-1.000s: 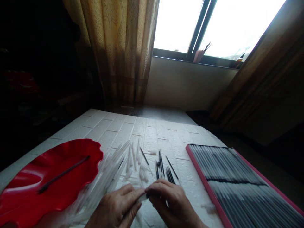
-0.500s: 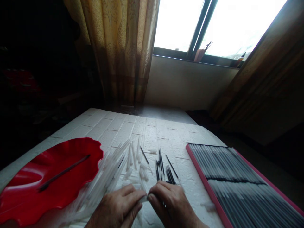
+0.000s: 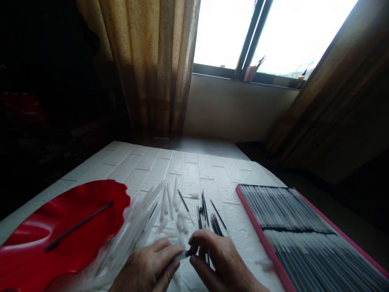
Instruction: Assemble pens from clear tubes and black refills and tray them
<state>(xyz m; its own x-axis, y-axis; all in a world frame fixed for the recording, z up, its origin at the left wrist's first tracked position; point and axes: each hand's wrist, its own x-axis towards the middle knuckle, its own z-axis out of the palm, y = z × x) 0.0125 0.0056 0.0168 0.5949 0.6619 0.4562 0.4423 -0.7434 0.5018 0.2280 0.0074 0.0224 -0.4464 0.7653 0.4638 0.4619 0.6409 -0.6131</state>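
Low in the middle, my left hand [image 3: 152, 261] pinches a short whitish see-through tube [image 3: 181, 255] between thumb and fingers; a black end shows at its right. My right hand [image 3: 219, 255] is at that black end, its thumb and index finger apart on either side of it. A thin dark stick shows between its fingers; whether it is held I cannot tell. Just beyond lie several thin black sticks [image 3: 216, 225] and small whitish plastic pieces [image 3: 182, 224]. Many long clear tubes [image 3: 130, 229] are heaped left of my hands.
A red wavy-edged tray [image 3: 100, 221] at left holds one long dark stick [image 3: 80, 227]. At right, a pink-edged box [image 3: 258, 227] is packed with rows of grey, clear-ended sticks. The white brick-patterned table [image 3: 194, 166] reaches back toward the curtain [image 3: 152, 61] and window.
My right thumb and index finger have moved apart, and the black end of the tube now shows between my hands. My left hand keeps its pinch. The view has shifted slightly.
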